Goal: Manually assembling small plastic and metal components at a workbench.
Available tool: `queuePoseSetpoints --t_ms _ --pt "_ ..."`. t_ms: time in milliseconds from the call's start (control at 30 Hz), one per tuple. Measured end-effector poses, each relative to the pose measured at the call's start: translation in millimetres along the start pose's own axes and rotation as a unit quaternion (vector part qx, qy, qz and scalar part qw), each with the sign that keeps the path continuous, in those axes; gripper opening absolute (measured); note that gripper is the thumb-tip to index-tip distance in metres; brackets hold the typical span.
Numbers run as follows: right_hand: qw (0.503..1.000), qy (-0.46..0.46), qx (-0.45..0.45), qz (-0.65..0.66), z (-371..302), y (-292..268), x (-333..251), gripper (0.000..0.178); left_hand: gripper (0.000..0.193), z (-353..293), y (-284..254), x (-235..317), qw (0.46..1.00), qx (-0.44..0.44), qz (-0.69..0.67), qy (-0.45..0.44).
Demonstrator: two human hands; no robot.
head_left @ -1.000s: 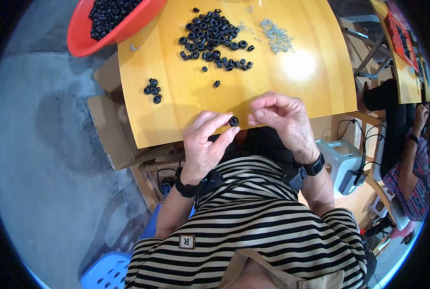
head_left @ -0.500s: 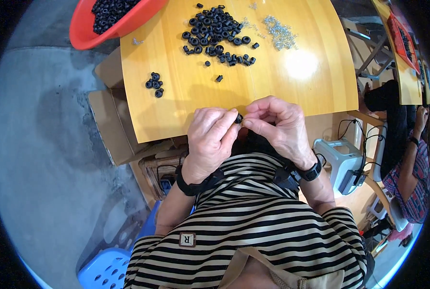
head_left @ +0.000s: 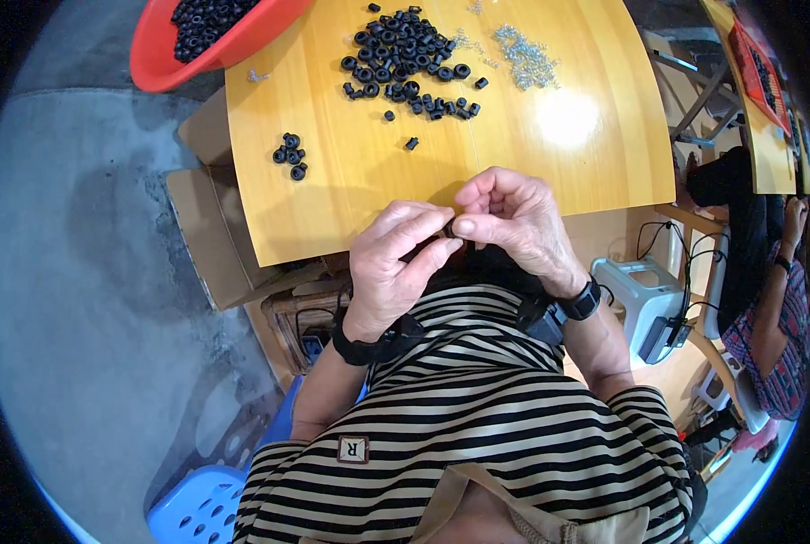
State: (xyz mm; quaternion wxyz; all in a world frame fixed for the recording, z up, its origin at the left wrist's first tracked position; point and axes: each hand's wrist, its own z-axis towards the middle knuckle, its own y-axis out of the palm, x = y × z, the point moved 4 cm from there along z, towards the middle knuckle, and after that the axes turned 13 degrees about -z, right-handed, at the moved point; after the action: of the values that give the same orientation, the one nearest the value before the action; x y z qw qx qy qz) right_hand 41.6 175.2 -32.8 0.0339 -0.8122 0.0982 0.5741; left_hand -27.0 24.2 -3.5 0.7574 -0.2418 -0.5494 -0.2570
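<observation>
Just over the near edge of the table, my left hand (head_left: 394, 256) pinches a small round black plastic part (head_left: 449, 229) between thumb and fingers. The thumb of my right hand (head_left: 517, 225) presses against that part from the other side, its fingers curled above. Most of the part is hidden by the fingertips. Beyond my hands lies a heap of black plastic rings and short plugs (head_left: 396, 56). Small metal springs (head_left: 525, 58) are piled to its right. A little cluster of black parts (head_left: 290, 156) sits at the left, and a single black plug (head_left: 411, 143) lies nearer my hands.
A red basin (head_left: 269, 38) of black parts overlaps the far left corner of the wooden table (head_left: 332, 195). Below the left edge stands an open cardboard box (head_left: 201, 218). A pale stool (head_left: 636, 290) with cables is at the right, and another person's arm (head_left: 772, 317) shows beyond it.
My right thumb has moved onto the black part, and the right fingers have lifted a little. The left fingers have opened slightly around the part, which is now more hidden.
</observation>
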Motion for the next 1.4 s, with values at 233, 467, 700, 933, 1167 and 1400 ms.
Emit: queuePoseSetpoints --t_ms 233,467,700,933,1167,1400 --pt "0.989 0.012 -0.058 0.135 -5.0 4.4 6.9 0.031 0.033 -2.3 -2.8 -6.1 0.995 0.028 -0.09 0.003" --pt "0.996 0.011 -0.071 0.051 -6.6 12.7 0.6 0.027 0.031 0.8 2.1 3.4 1.0 0.007 0.01 -0.005" --pt "0.997 0.04 -0.064 0.014 -4.5 17.7 -3.2 0.028 0.03 2.2 -2.1 -0.6 0.999 0.03 0.013 -0.015" --pt "0.995 -0.003 -0.046 -0.091 7.3 16.5 -4.1 0.027 0.028 4.3 -10.5 -7.3 0.999 0.02 0.041 -0.004" --pt "0.906 -0.168 0.197 -0.333 27.9 -2.8 -26.7 0.008 0.03 -1.0 -24.5 -18.2 0.997 0.075 0.026 -0.014" --pt "0.796 -0.257 0.176 -0.518 43.0 22.0 -25.8 0.034 0.028 -1.0 -24.8 -17.9 0.998 0.051 0.022 -0.03"
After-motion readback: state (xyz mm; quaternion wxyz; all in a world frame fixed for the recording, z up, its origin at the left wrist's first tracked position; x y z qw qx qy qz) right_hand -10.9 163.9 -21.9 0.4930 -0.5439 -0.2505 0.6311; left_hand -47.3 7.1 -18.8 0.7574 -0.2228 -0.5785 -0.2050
